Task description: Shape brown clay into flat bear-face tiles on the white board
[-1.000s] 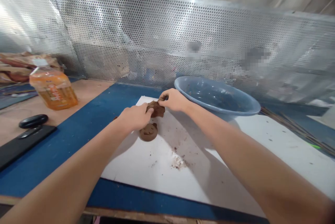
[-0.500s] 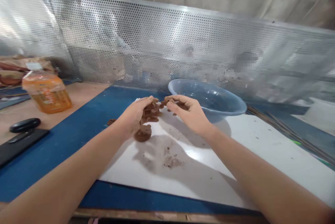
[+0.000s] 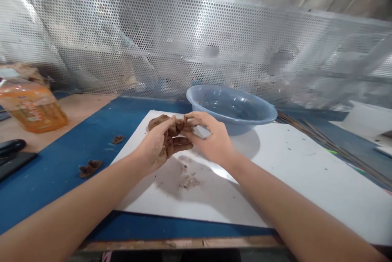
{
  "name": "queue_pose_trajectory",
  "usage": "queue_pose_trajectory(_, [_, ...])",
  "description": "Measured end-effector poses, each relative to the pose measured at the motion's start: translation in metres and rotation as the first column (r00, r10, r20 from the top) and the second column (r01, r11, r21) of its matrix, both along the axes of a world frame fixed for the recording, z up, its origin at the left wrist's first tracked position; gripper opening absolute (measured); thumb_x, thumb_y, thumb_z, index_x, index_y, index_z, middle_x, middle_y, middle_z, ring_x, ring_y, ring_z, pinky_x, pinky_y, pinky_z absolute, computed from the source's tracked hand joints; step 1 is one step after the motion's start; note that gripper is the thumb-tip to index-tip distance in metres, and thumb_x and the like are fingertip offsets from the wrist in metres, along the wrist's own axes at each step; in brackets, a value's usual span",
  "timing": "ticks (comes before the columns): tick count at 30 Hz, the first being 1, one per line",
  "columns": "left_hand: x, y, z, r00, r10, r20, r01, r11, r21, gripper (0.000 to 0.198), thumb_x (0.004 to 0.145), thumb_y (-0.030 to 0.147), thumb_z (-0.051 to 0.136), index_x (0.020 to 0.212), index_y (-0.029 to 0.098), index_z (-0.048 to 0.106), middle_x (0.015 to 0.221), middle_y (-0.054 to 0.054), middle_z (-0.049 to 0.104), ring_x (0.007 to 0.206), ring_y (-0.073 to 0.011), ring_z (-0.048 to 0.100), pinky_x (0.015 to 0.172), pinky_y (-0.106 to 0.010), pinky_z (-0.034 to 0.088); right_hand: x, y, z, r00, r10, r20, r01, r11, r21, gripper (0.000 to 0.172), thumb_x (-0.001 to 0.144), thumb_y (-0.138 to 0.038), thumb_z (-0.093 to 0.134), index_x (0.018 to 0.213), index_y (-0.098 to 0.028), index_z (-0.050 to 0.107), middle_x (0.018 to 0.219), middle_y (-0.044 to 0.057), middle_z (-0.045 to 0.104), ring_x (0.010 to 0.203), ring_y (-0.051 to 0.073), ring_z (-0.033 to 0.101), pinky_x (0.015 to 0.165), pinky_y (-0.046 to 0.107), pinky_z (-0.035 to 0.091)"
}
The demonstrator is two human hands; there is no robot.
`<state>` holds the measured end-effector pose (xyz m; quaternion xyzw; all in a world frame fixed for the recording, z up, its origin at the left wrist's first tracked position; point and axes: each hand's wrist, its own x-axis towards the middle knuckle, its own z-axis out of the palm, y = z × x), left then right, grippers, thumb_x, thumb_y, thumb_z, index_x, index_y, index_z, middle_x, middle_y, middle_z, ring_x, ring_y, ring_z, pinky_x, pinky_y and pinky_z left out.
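Observation:
My left hand (image 3: 154, 145) is curled around wet brown clay (image 3: 177, 126), thumb on top and smeared fingers beneath. My right hand (image 3: 211, 135) pinches the near side of that clay between thumb and fingertips. Both hands are above a white board (image 3: 245, 209), and clay coats the fingers. Just behind my left thumb a rounded clay lump (image 3: 157, 121) shows; whether it touches the hand is unclear. Smaller clay pieces, a ridged one (image 3: 91, 168) and a flat one (image 3: 117, 139), lie on the blue tabletop (image 3: 61, 184) to the left.
A translucent blue basin (image 3: 232, 121) stands behind my right hand. An orange-filled bottle (image 3: 33, 108) and a black object (image 3: 12, 146) are at left. Thin rods (image 3: 309, 131) and a white container (image 3: 367, 119) lie right. A perforated metal screen (image 3: 171, 41) closes the back.
The view has shifted right and down a little. My hands have come closer together, with the right now meeting the clay in the left. Clay pieces at the left have come into sight.

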<state>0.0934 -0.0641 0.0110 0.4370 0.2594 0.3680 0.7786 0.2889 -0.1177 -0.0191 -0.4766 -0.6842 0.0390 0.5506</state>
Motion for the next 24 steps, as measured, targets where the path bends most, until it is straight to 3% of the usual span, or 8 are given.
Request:
queue_pose_trajectory(4, [0.000,-0.006,-0.002,0.994,-0.092,-0.066,0.095,0.994,0.047,0.053,0.095,0.071,0.085,0.111,0.020,0.081,0.119,-0.014,0.085,0.097,-0.0246,0.083,0.084,-0.040,0.078,-0.001,0.001,0.000,0.995,0.006,0.098,-0.009,0.999,0.034,0.019,0.099,-0.026,0.092,0.112,-0.040,0.092,0.134,0.003,0.087,0.135,0.035,0.078,0.127,0.064,0.060])
queue_pose_trajectory(8, [0.001,-0.006,-0.011,0.989,-0.107,-0.099,0.118,0.987,0.112,0.058,0.082,0.071,0.101,0.108,0.024,0.079,0.107,-0.006,0.082,0.096,-0.0197,0.080,0.081,-0.033,0.075,-0.005,0.001,-0.001,0.990,-0.002,0.140,-0.006,0.998,0.058,0.011,0.100,-0.029,0.092,0.093,-0.038,0.091,0.154,0.002,0.078,0.152,0.038,0.066,0.134,0.068,0.054])
queue_pose_trajectory(11, [0.001,-0.005,-0.015,0.988,-0.095,-0.121,0.114,0.980,0.162,0.068,0.072,0.073,0.108,0.105,0.023,0.077,0.099,-0.002,0.077,0.094,-0.0162,0.076,0.079,-0.028,0.070,-0.005,0.000,-0.001,0.993,0.004,0.122,-0.010,0.999,0.050,0.005,0.100,-0.034,0.095,0.101,-0.038,0.093,0.156,0.004,0.076,0.153,0.037,0.066,0.135,0.067,0.054])
queue_pose_trajectory(15, [0.000,-0.005,-0.012,0.991,-0.052,-0.124,0.080,0.970,0.230,0.076,0.067,0.079,0.109,0.104,0.022,0.074,0.095,0.001,0.072,0.091,-0.0141,0.072,0.077,-0.029,0.068,-0.003,0.001,0.002,0.994,0.049,0.094,-0.054,0.997,0.047,0.017,0.097,-0.035,0.099,0.113,-0.039,0.094,0.154,0.006,0.076,0.145,0.033,0.073,0.133,0.060,0.059])
queue_pose_trajectory(24, [0.004,-0.004,-0.015,0.999,0.028,-0.037,-0.015,0.951,0.307,0.065,0.078,0.067,0.105,0.104,0.020,0.069,0.096,0.003,0.068,0.085,-0.0090,0.063,0.084,-0.028,0.066,-0.005,-0.002,0.008,0.996,0.063,0.057,-0.070,0.989,0.134,0.021,0.096,-0.040,0.100,0.115,-0.039,0.095,0.143,0.006,0.079,0.137,0.033,0.076,0.125,0.056,0.065])
